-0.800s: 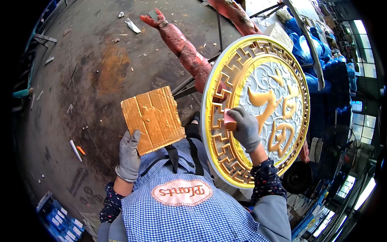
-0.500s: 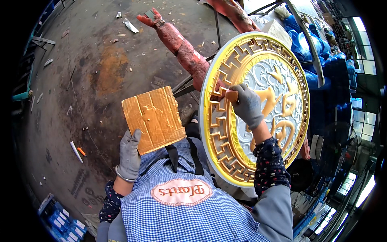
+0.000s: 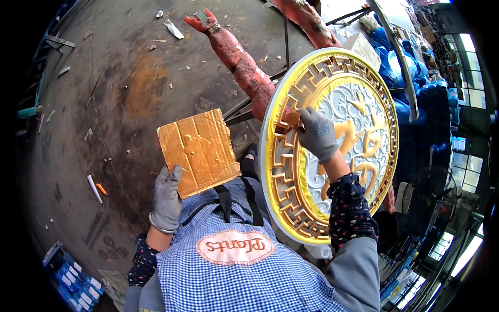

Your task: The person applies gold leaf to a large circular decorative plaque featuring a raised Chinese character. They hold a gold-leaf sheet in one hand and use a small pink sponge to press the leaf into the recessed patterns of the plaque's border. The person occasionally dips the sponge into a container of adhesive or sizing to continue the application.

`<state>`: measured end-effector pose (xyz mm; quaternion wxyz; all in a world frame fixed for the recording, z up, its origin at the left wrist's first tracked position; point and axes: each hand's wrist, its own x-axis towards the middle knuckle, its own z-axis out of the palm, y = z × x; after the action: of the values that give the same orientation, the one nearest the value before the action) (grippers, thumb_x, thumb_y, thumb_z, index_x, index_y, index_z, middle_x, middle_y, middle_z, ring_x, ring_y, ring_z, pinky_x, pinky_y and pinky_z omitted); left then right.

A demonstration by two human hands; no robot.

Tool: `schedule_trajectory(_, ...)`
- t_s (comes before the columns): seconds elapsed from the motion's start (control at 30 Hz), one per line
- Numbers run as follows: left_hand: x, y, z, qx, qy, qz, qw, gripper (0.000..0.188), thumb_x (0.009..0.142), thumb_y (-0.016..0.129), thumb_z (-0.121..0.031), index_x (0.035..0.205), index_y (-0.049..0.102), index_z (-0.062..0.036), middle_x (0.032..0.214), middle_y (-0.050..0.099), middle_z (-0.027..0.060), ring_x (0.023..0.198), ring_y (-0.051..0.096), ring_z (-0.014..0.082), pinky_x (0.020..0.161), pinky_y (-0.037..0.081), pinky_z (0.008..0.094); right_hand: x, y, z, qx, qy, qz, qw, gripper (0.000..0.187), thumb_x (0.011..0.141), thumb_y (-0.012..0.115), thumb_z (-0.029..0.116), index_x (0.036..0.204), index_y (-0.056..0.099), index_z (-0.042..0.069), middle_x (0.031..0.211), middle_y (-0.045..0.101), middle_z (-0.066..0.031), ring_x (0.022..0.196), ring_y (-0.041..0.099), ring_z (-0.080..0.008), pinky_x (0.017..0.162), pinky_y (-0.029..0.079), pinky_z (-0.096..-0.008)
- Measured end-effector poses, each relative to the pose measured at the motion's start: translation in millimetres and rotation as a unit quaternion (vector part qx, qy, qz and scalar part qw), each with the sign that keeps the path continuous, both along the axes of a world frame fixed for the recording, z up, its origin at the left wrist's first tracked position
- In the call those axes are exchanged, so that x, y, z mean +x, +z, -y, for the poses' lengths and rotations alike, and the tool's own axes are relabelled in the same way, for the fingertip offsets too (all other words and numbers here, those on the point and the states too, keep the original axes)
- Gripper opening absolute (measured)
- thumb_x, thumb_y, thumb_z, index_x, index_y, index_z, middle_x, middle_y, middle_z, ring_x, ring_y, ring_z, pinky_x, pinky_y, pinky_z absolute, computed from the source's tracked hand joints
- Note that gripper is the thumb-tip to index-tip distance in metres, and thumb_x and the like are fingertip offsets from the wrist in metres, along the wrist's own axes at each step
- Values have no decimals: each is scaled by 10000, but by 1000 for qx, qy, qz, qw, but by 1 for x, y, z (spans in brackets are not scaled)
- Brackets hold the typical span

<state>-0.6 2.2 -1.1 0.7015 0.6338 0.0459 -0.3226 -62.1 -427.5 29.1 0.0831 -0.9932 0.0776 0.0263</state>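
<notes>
gripping a small brown block (image 3: 292,120) between fingers and thumb, the gloved right hand (image 3: 317,135) is over the left part of the disc (image 3: 345,136), its wrist and sleeve (image 3: 353,210) reaching across the lower part. the block sits at the fret border (image 3: 291,187), on the side nearer the left hand; whether its underside touches the gold cannot be told. the disc itself stands tilted to the person's right, partly beneath the right hand and well apart from the left hand. gold shapes (image 3: 371,144) rise from its pale middle, right of the right hand's knuckles, and yellow runs around the rim.

the gloved left hand (image 3: 167,197) is closed on the lower left edge of a card (image 3: 197,153), thumb on the upper face and the other fingers mostly hidden. the card is flat, gold-brown and smeared, held out in front of the apron (image 3: 234,281) and to the left of the disc, with a gap between them.

beyond the card, a red pole (image 3: 236,60) slants down to the disc's far left edge. a white stick (image 3: 95,189) lies on the floor (image 3: 125,171), left of the left hand.
</notes>
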Motion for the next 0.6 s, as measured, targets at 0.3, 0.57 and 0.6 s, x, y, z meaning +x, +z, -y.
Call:
schedule_trajectory(0.3,-4,0,5,-86,74,-79,990,397,1100,630,-272,1392,610,-4,1272,708,44,1109,697,131,938,580,302,-30,24,-28,34,0,-95,995,301,810,770,105,1095,672,112,986,680,-114,894,724,-370,755,585,-464)
schedule_trajectory(0.57,-2,7,8,-66,52,-64,994,371,1113,618,-293,1323,626,12,1180,713,32,1024,678,87,884,569,269,2,22,-3,178,-94,102,974,335,852,794,140,1160,677,79,998,694,-155,844,719,-396,732,580,-465)
schedule_trajectory(0.6,-3,7,10,-72,54,-73,993,369,1112,618,-293,1317,629,13,1173,714,32,1021,677,86,881,568,266,-2,17,-7,174,-90,93,976,339,847,796,142,1157,675,78,999,692,-155,848,717,-397,739,581,-469)
